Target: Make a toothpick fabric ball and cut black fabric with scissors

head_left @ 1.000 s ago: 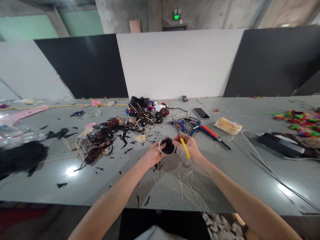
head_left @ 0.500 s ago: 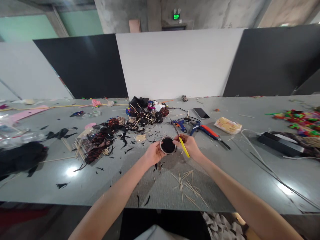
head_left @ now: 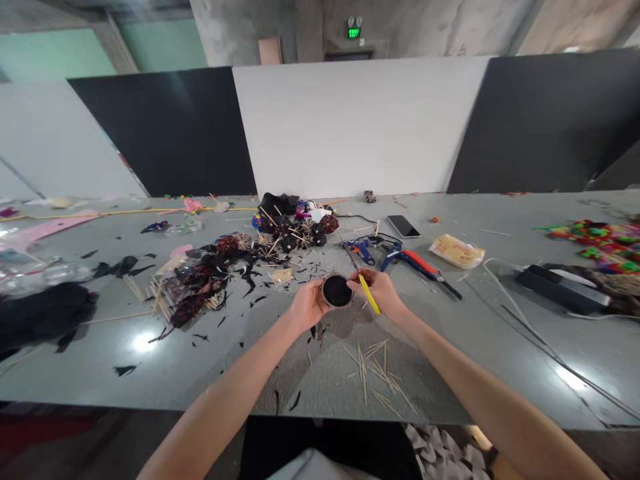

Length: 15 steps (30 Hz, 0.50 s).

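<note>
My left hand (head_left: 309, 307) is closed around the side of a small round cup (head_left: 337, 291) with a pale, clear-looking rim and a black inside. It holds the cup up off the table, tilted towards me. My right hand (head_left: 377, 292) is closed on a yellow-handled utility knife (head_left: 369, 293), whose long thin blade points up and away to the left. The fingertips of that hand also touch the cup's right edge. What the black inside is made of, I cannot tell.
Thin wooden sticks (head_left: 383, 373) lie in front of me. Black scraps and a stick-studded dark pile (head_left: 290, 230) are at left and behind. Beyond my right hand are a blue glue gun (head_left: 363, 251), red-and-blue pliers (head_left: 423, 263), a phone (head_left: 403, 226) and a yellow packet (head_left: 457, 251).
The cup has shifted very slightly to the right, together with my left hand. Both hands keep the same grips, and the knife has hardly moved.
</note>
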Tool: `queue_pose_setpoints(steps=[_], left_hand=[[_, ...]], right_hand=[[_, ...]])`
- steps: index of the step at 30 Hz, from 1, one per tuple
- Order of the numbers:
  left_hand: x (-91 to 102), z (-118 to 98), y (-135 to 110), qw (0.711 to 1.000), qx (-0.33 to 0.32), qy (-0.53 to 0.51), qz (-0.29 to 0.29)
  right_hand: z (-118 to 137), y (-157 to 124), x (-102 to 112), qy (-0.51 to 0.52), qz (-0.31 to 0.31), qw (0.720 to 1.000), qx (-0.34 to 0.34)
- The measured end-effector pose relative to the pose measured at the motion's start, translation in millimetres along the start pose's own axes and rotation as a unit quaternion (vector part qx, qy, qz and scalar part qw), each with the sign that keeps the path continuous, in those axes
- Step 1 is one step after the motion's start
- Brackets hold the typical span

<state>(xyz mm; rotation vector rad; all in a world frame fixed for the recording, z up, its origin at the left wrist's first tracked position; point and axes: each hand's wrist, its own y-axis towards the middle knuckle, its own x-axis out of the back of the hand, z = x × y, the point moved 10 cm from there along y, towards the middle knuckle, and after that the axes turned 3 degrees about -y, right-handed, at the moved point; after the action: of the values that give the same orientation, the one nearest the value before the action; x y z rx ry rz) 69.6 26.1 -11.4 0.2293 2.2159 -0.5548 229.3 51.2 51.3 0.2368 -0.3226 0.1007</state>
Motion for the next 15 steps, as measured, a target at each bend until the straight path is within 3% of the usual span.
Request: queue_pose_setpoints(steps=[15], left_hand=[[-2.7,-0.6,-0.3,1.000,0.003,0.006,0.005]], right_hand=[[-12.6,3.1,-3.3,0.038,0.012,0.999,-0.003]])
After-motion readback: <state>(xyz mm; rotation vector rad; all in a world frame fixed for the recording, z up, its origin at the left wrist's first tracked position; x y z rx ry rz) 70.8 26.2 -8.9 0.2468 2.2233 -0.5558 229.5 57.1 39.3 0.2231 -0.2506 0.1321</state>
